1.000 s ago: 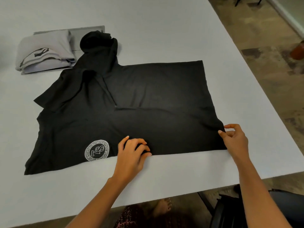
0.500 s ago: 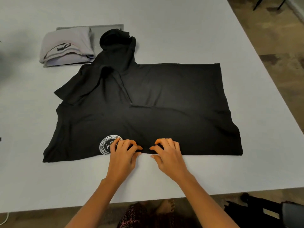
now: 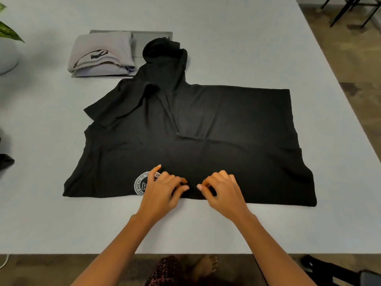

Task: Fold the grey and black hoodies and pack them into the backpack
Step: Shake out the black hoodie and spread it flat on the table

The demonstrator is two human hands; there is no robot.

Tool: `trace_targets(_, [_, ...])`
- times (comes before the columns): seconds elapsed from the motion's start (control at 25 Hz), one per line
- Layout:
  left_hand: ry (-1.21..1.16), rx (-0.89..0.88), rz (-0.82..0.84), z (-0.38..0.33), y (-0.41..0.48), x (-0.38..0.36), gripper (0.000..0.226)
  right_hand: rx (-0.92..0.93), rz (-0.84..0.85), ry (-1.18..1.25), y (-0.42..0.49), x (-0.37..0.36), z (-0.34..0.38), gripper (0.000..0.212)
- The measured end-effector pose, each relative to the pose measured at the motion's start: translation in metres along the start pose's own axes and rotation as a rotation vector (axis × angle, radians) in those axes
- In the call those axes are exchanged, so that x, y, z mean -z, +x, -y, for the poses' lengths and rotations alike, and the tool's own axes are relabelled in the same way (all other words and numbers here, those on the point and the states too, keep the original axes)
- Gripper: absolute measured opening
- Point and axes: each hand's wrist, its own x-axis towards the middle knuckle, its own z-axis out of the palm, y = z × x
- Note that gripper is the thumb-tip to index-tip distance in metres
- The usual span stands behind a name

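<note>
Black fabric hoodie (image 3: 206, 124) flat, long axis left–right, hood pointing away. Left hand (image 3: 162, 188) and right hand (image 3: 223, 188), fingers curled, pinch its near edge, mid-span.

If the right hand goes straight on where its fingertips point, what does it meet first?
Most likely the left hand, whose fingertips lie just across a small gap on the black hoodie. Height is hard to judge.
</note>
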Motion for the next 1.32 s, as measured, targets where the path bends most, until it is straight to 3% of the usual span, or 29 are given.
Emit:
trace_targets(0.12, [0.037,0.116,-0.076,0.015,0.016,0.002,0.031,-0.049,-0.113,-0.049,0.025,-0.013,0.011,0.027])
trace_targets(0.32, [0.234,0.313,0.154,0.057,0.012,-0.001,0.064,-0.166,0.004,-0.345,0.039,-0.024,-0.013,0.057])
trace_targets(0.52, [0.232,0.333,0.161,0.068,0.006,0.002,0.072,-0.245,0.023,-0.42,0.035,-0.022,-0.029,0.062])
trace_targets(0.64, [0.178,0.389,0.094,0.078,0.009,0.007,0.075,-0.276,-0.026,-0.374,0.039,-0.023,-0.023,0.06])
trace_targets(0.76, [0.197,0.456,0.042,0.108,0.024,0.023,0.077,-0.31,-0.207,-0.257,0.064,-0.023,0.006,0.052])
trace_targets(0.88, [0.246,0.501,0.102,0.138,0.031,0.031,0.078,-0.177,-0.272,-0.137,0.118,-0.033,0.062,0.035])
trace_targets(1.04, [0.295,0.471,0.125,0.145,0.023,0.028,0.078,0.161,-0.031,0.052,0.195,-0.07,0.151,0.027])
trace_targets(1.12, [0.278,0.474,0.125,0.144,0.025,0.029,0.08,0.244,0.139,0.07,0.227,-0.089,0.192,0.029])
trace_targets(1.32, [0.325,0.453,0.195,0.147,0.025,0.031,0.081,0.059,0.39,-0.106,0.285,-0.116,0.239,0.033])
